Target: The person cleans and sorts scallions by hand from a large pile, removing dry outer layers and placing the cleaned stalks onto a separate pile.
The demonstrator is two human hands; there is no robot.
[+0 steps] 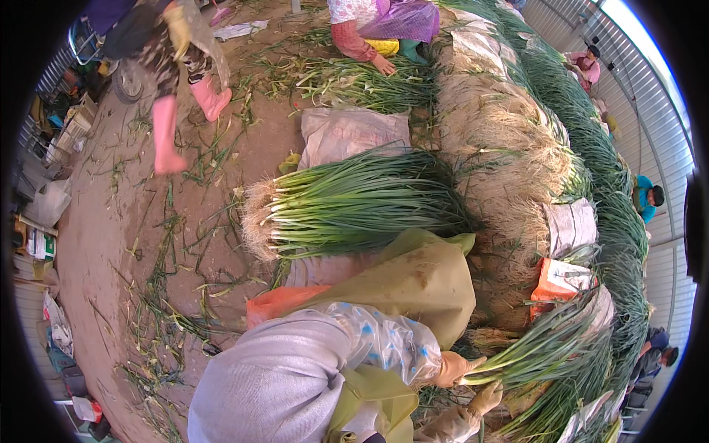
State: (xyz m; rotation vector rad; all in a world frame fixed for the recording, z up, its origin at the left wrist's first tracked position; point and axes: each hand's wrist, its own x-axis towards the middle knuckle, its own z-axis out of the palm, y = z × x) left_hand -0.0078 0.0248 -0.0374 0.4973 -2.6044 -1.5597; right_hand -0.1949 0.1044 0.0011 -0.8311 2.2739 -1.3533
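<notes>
My left hand (455, 368), in a tan glove with a clear, blue-patterned sleeve cover, holds the pale ends of a bunch of green onions (532, 351). The leaves of this bunch spread right over the pile. Just below, my right hand (486, 397), also gloved, is close to the bunch's underside; whether its fingers hold a stalk cannot be told. Beyond my olive apron (426, 277), a large bundle of green onions (354, 205) lies on pale sacking, its roots to the left.
Long rows of green onions (498, 138), roots showing, run along the right. An orange-and-white packet (559, 282) lies on them. A co-worker's hand (383, 65) touches onions at the top. Another person in pink boots (166, 135) stands upper left. Loose leaves litter the floor (99, 221).
</notes>
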